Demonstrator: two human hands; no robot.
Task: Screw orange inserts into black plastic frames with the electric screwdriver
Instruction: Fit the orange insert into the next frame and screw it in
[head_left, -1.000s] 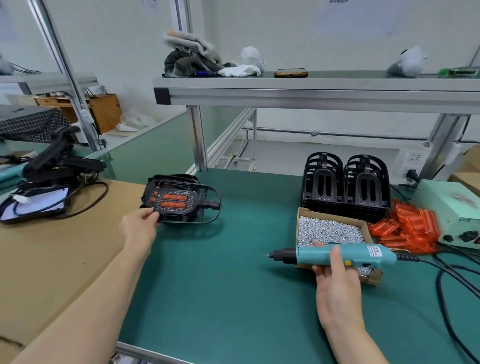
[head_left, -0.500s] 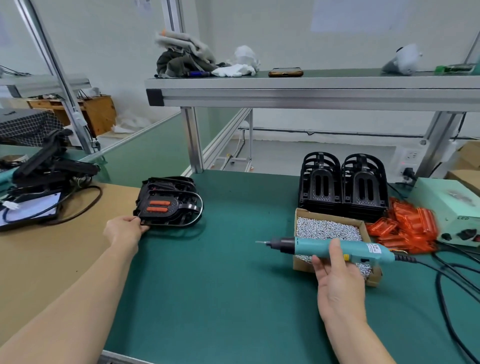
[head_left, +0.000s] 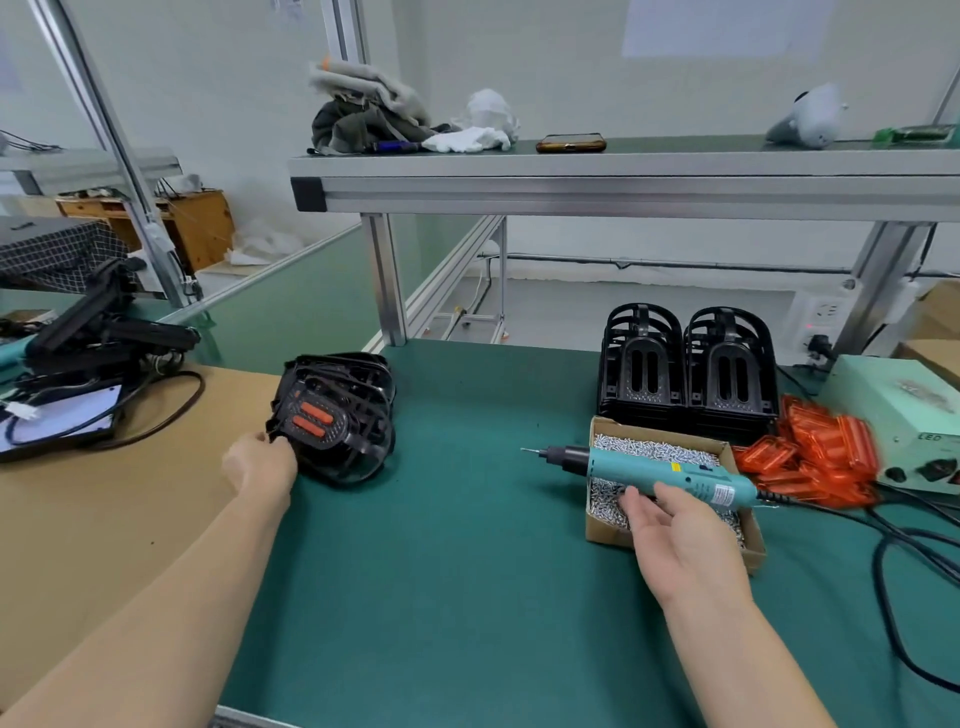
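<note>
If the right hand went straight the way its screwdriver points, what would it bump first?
Probably the black frame with orange inserts that the left hand grips; only bare green mat lies between. How high the screwdriver hangs is unclear.

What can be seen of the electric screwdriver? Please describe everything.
The electric screwdriver has a teal plastic-looking body, a black nose and a thin metal bit pointing left. A white label sits near its rear, where a black cable leaves. The right hand holds it almost level above the cardboard box of screws.

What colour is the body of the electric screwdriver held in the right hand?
Teal, with a black nose, on the electric screwdriver held by the right hand; the head view shows it.
</note>
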